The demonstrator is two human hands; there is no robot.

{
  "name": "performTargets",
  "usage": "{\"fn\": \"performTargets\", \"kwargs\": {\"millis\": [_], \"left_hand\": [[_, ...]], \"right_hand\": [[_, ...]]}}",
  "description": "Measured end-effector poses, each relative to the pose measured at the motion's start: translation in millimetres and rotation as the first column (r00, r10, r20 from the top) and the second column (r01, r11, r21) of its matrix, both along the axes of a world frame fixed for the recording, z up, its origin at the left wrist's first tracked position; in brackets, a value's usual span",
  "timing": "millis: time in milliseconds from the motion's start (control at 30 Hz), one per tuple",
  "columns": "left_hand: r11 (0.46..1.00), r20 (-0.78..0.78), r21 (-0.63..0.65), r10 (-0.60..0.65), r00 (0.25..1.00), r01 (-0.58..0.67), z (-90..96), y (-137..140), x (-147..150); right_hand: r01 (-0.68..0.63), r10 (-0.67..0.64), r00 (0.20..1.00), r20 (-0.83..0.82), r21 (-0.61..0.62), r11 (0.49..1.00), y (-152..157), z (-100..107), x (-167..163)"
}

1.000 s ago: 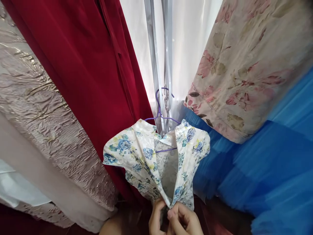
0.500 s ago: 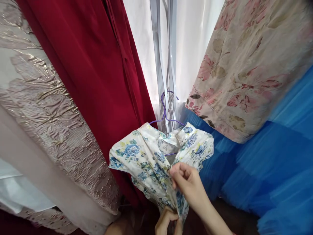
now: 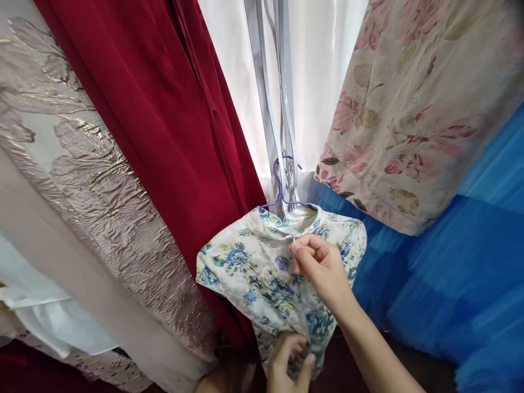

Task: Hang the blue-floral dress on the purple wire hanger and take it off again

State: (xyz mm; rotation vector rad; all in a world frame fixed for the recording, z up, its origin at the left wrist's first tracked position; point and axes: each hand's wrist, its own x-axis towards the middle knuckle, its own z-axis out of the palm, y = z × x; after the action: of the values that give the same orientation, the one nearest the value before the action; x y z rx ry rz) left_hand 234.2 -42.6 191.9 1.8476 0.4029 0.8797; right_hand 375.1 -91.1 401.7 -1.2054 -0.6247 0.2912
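Note:
A white dress with blue flowers (image 3: 266, 273) hangs from a purple hanger (image 3: 280, 185); its lower part drops out of sight behind my hands. At the neckline, my right hand (image 3: 323, 267) pinches a small zipper pull (image 3: 293, 238) between thumb and fingers. The zip line below it runs down the middle of the dress with its two sides together. Lower down, my left hand (image 3: 289, 363) is at the front of the dress, its thumb and fingers curved but apart, with no fabric clearly between them.
Dark red fabric (image 3: 164, 120) and a textured pink-gold garment (image 3: 123, 191) hang at the left. White cloth (image 3: 323, 71) and grey straps (image 3: 268, 93) hang behind the hanger. To the right are a pink-flowered garment (image 3: 401, 125) and blue tulle (image 3: 442, 278).
My right hand has moved up to the neckline with the zipper pull, and the front opening has come together. My left hand has loosened from the fabric.

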Motion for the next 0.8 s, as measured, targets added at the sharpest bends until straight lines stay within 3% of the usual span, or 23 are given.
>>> {"fn": "performTargets", "kwargs": {"millis": [100, 233, 333, 433, 500, 600, 700, 800], "left_hand": [[0.985, 0.101, 0.146, 0.082, 0.991, -0.096, 76.6, 25.5, 5.1], [0.931, 0.178, 0.352, 0.036, 0.983, -0.098, 181.6, 54.6, 29.6], [0.859, 0.028, 0.512, -0.058, 0.998, 0.035, 228.5, 63.6, 53.9], [0.789, 0.074, 0.615, -0.04, 0.996, -0.014, 243.8, 58.6, 72.0], [0.783, 0.193, 0.605, 0.031, 0.981, -0.144, 246.2, 51.1, 78.5], [0.796, 0.334, 0.52, 0.145, 0.932, -0.31, 254.2, 49.6, 80.3], [0.813, 0.396, 0.415, 0.242, 0.886, -0.408, 269.4, 79.1, 75.4], [0.831, 0.391, 0.322, 0.319, 0.863, -0.454, 276.3, 137.9, 66.6]], "right_hand": [[-0.02, 0.02, 1.0, 0.01, -0.008, 1.0, -7.5, -3.8, -3.3], [-0.05, 0.05, 0.997, 0.053, -0.003, 0.999, -15.5, -3.3, -5.6], [-0.053, 0.051, 0.996, 0.07, 0.018, 0.998, -14.3, 0.7, -1.9], [-0.039, 0.036, 0.998, 0.053, 0.062, 0.997, -0.7, 0.0, 7.2], [-0.012, 0.01, 1.0, 0.024, 0.092, 0.996, 12.5, -8.3, 12.6], [0.017, -0.016, 1.0, -0.005, 0.048, 0.999, 23.8, -36.4, 13.1], [0.04, -0.041, 0.999, -0.004, -0.07, 0.997, 13.0, -75.1, 3.8], [0.031, -0.036, 0.999, -0.026, -0.169, 0.985, -10.4, -106.9, -11.1]]}}
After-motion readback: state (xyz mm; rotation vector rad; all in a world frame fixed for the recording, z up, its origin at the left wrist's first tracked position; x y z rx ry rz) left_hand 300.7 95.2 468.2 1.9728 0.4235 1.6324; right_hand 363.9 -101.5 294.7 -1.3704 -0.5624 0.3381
